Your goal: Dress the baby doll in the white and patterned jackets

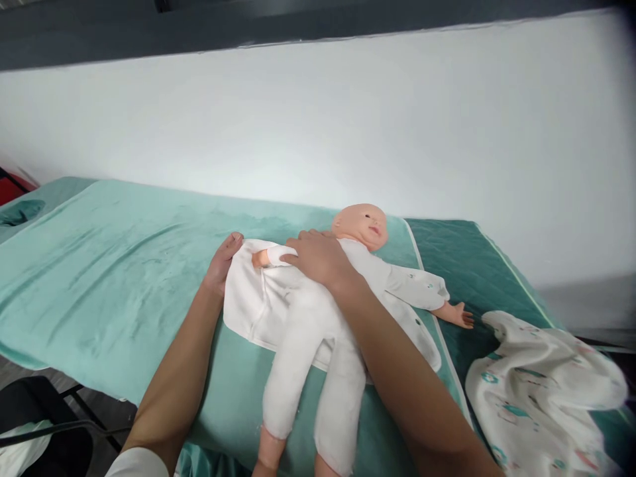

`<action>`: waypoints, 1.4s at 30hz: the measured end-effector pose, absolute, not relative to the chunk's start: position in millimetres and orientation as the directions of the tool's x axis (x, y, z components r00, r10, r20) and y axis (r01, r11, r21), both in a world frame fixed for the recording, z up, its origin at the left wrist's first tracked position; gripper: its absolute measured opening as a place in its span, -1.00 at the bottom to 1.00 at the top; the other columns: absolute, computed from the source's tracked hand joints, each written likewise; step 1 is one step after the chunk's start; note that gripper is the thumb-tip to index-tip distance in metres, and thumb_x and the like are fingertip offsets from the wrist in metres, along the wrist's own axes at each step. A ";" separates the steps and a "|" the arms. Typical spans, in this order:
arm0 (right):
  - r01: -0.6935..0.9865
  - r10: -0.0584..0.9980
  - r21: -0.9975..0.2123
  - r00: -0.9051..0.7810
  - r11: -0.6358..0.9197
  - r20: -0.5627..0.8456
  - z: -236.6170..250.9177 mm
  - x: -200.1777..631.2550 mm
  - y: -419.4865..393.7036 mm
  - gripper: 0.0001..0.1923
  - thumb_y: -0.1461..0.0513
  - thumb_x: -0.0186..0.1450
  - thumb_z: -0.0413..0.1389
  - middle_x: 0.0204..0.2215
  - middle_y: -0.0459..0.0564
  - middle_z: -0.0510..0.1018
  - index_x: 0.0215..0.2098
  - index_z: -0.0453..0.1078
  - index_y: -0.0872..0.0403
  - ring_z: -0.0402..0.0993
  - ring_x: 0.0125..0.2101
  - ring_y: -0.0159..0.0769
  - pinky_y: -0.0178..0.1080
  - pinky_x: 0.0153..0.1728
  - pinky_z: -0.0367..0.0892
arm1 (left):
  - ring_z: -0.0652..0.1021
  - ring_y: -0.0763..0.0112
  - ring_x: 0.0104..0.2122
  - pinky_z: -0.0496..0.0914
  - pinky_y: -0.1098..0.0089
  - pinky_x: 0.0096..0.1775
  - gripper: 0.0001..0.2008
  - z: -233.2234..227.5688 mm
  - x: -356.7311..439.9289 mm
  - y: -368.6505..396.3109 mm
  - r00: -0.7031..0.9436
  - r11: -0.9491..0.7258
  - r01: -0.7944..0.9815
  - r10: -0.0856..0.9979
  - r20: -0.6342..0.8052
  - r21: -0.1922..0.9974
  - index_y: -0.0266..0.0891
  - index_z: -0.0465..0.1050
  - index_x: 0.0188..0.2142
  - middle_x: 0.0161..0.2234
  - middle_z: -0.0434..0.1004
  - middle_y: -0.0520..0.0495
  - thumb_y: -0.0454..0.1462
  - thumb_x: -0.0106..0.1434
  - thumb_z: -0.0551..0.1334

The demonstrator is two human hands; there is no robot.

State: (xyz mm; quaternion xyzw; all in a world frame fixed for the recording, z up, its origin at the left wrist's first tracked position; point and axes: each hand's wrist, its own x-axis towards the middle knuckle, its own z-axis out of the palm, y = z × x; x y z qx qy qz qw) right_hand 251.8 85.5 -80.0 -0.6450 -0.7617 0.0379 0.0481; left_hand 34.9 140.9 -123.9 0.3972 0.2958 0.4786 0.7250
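A baby doll [303,344] with a white cloth body lies on its back on the green-covered table, its head toward the wall. Under and around it spreads a white baby shirt [243,298], opened at the front, with one sleeve over the doll's arm at the right. My left hand [226,262] pinches the shirt's edge at the left and holds it outward. My right hand [320,255] rests over the doll's chest and upper arm, its thumb against that arm. What lies under my right palm is hidden.
A crumpled white printed cloth [541,391] lies at the right on the darker green cover [447,245]. Behind the table [124,265] rises a white wall [308,126]. A black chair [44,424] stands at the lower left.
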 end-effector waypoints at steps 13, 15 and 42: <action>0.944 0.966 -0.271 -0.127 0.187 0.224 -86.8 254.7 74.7 -0.72 0.17 0.44 0.00 -0.04 0.13 0.55 0.04 0.40 0.10 0.43 -0.01 -0.01 -0.03 0.00 0.27 | 0.32 0.59 -0.51 0.23 0.52 -0.46 -0.62 -137.5 76.0 113.5 0.388 0.198 -0.287 0.919 -0.076 0.937 -0.24 0.38 -0.34 -0.46 0.32 0.11 -0.05 0.11 0.46; 0.890 0.949 -0.408 -0.075 0.202 0.305 -90.2 271.5 60.2 -0.69 0.14 0.43 0.03 0.01 0.10 0.54 0.06 0.40 0.07 0.41 0.05 -0.05 -0.06 0.08 0.26 | 0.35 0.55 -0.50 0.24 0.49 -0.44 -0.60 -139.0 67.5 116.3 0.334 0.176 -0.137 0.935 -0.121 0.975 -0.24 0.43 -0.32 -0.45 0.37 0.08 0.04 0.16 0.40; -0.051 0.901 -0.998 0.432 -0.028 -0.048 -169.4 328.6 12.0 -0.07 -0.14 0.23 0.23 0.30 0.02 0.36 0.45 -0.03 -0.19 0.37 0.23 -0.12 -0.03 0.22 0.34 | 0.39 0.45 -0.36 0.29 0.45 -0.27 -0.74 -127.6 92.2 112.2 0.273 0.018 -0.191 0.961 0.036 0.981 -0.22 0.42 -0.28 -0.36 0.40 0.06 -0.09 0.21 0.35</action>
